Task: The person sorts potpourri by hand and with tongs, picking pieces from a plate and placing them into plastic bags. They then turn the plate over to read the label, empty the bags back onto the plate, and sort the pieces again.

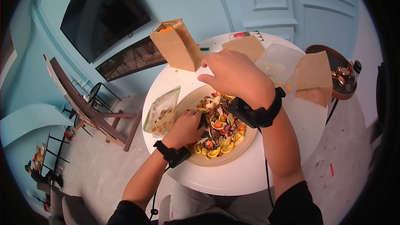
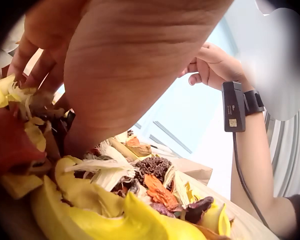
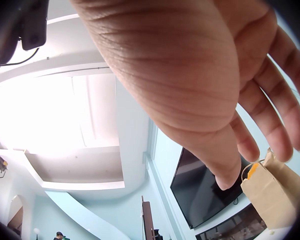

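Note:
A round, pale wooden tray (image 1: 251, 143) is heaped with potpourri (image 1: 223, 129): yellow curled peels, orange pieces, dark cone-like bits and pale shreds. My left hand (image 1: 187, 128) reaches into its left side, fingers pointing down among the pieces. In the left wrist view the potpourri (image 2: 155, 167) surrounds the thumb and hides the fingertips. Above the tray's far side, my right hand (image 1: 237, 73) is raised with nothing in it. Its fingers (image 3: 270, 100) are relaxed and slightly spread in the right wrist view. A clear zip bag (image 1: 162, 114) with dried bits stands left of the tray.
On the white table (image 1: 287, 141), an upright brown paper bag (image 1: 177, 46) stands at the back. Flat brown paper (image 1: 248, 46), a translucent bag (image 1: 277, 60) and another brown paper piece (image 1: 314, 79) lie to the right. A side table (image 1: 348, 89) holds copper-coloured items and a bottle.

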Available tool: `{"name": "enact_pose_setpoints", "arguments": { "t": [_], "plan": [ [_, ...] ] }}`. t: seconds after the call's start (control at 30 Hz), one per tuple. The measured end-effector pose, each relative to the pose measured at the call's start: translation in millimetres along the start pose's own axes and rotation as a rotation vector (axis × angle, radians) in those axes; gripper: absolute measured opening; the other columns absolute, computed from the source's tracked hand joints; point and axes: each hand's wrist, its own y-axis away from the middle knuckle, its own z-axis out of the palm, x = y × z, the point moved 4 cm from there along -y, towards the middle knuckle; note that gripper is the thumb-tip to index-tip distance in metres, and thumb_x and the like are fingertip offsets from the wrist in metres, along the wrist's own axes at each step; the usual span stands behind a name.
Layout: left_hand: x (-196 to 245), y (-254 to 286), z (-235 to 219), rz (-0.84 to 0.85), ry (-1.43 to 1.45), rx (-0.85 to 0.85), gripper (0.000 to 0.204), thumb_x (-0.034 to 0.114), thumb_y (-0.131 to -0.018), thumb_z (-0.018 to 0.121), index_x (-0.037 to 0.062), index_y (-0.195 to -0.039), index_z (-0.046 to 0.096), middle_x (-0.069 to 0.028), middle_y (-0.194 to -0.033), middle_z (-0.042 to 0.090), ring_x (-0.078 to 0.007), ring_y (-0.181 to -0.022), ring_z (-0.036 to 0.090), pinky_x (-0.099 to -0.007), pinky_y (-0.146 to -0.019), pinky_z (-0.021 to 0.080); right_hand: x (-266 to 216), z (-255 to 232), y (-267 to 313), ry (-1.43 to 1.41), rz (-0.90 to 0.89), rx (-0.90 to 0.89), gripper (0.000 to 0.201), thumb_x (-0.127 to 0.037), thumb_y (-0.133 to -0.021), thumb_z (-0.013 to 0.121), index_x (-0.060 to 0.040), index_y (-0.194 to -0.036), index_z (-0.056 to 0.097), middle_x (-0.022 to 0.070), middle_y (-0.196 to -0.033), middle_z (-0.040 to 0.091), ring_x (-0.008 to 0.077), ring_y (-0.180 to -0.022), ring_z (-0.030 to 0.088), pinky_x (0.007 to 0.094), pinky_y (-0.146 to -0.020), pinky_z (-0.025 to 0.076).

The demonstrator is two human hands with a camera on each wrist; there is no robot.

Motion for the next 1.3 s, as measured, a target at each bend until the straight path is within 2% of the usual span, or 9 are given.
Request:
{"name": "enact_pose_setpoints", "arguments": {
  "t": [0.17, 0.27, 0.37, 0.47, 0.5, 0.7, 0.9, 1.1, 1.3],
  "plan": [
    [6, -13, -4, -0.095, 0.123, -0.105, 0.042, 0.01, -0.08, 0.068, -0.0089, -0.117, 0.06, -0.0273, -0.104, 0.068, -0.0447, -0.098, 0.065, -0.0468, -0.088, 0.053, 0, 1, 0, -0.017, 0.008, 0.007, 0.025, -0.023, -0.089, 0.074, 0.0016, -0.091, 0.072, 0.021, -0.091, 0.072, 0.0371, -0.089, 0.072, 0.0455, -0.078, 0.057],
    [2, -11, -10, -0.113, 0.288, -0.037, 0.041, 0.009, -0.082, 0.069, -0.0101, -0.117, 0.061, -0.0243, -0.097, 0.072, -0.037, -0.089, 0.07, -0.0427, -0.083, 0.055, 1, 2, -1, -0.016, 0.005, 0.011, 0.025, -0.023, -0.089, 0.074, 0.0014, -0.091, 0.072, 0.021, -0.092, 0.072, 0.0371, -0.09, 0.072, 0.0456, -0.079, 0.057],
    [-4, -10, -9, -0.239, 0.467, -0.035, 0.034, 0.011, -0.088, 0.07, -0.0089, -0.115, 0.063, -0.0181, -0.099, 0.075, -0.0223, -0.086, 0.072, -0.0349, -0.078, 0.055, 1, 0, -1, -0.017, 0.017, -0.019, 0.025, -0.023, -0.089, 0.074, 0.0014, -0.091, 0.072, 0.021, -0.093, 0.072, 0.037, -0.091, 0.072, 0.0455, -0.079, 0.057],
    [-6, -6, -7, -0.442, 0.884, -0.061, 0.026, 0.012, -0.095, 0.068, -0.006, -0.113, 0.065, -0.0077, -0.096, 0.073, -0.0114, -0.08, 0.068, -0.0279, -0.073, 0.054, 2, -1, 0, -0.022, 0.018, -0.018, 0.025, -0.024, -0.089, 0.074, 0.0013, -0.091, 0.072, 0.0208, -0.093, 0.072, 0.037, -0.091, 0.072, 0.0455, -0.08, 0.057],
    [-7, -7, -6, -0.359, 0.979, -0.005, 0.021, 0.012, -0.099, 0.064, -0.0026, -0.114, 0.066, -0.0032, -0.096, 0.07, -0.009, -0.082, 0.067, -0.0237, -0.073, 0.054, 3, -1, 0, -0.023, 0.014, -0.011, 0.025, -0.024, -0.089, 0.074, 0.0012, -0.091, 0.072, 0.0208, -0.093, 0.072, 0.037, -0.091, 0.072, 0.0455, -0.08, 0.057],
    [1, -7, -18, -0.411, 1.328, 0.028, 0.022, 0.012, -0.101, 0.061, -0.0017, -0.119, 0.063, -0.0047, -0.105, 0.068, -0.0119, -0.087, 0.067, -0.0262, -0.08, 0.057, 11, -1, -4, -0.024, 0.023, -0.022, 0.027, -0.026, -0.089, 0.073, 0.0009, -0.09, 0.072, 0.0214, -0.092, 0.072, 0.0377, -0.09, 0.071, 0.0462, -0.079, 0.057],
    [12, -7, -27, -0.42, 1.422, 0.027, 0.033, 0.013, -0.104, 0.058, -0.0042, -0.132, 0.056, -0.015, -0.119, 0.067, -0.0204, -0.1, 0.069, -0.0309, -0.088, 0.059, 16, -1, -3, -0.038, 0.014, 0.023, 0.028, -0.026, -0.089, 0.073, 0.0011, -0.088, 0.071, 0.021, -0.087, 0.072, 0.0376, -0.088, 0.071, 0.0459, -0.077, 0.057],
    [11, -6, -24, -0.451, 1.642, -0.006, 0.038, 0.018, -0.109, 0.043, -0.0079, -0.136, 0.051, -0.0219, -0.127, 0.064, -0.0303, -0.112, 0.067, -0.0396, -0.098, 0.058, 14, -4, -3, -0.081, 0.034, -0.051, 0.027, -0.026, -0.089, 0.072, 0.0008, -0.088, 0.07, 0.0209, -0.088, 0.072, 0.0369, -0.088, 0.071, 0.0458, -0.078, 0.057],
    [19, -6, -25, -0.461, 1.726, -0.021, 0.04, 0.021, -0.11, 0.04, -0.0079, -0.137, 0.049, -0.0223, -0.13, 0.062, -0.0308, -0.118, 0.064, -0.0413, -0.102, 0.056, 12, 0, -2, -0.063, -0.007, 0.003, 0.026, -0.027, -0.089, 0.073, -0.001, -0.091, 0.07, 0.0194, -0.086, 0.072, 0.0361, -0.089, 0.072, 0.0461, -0.079, 0.056]
  ]
}}
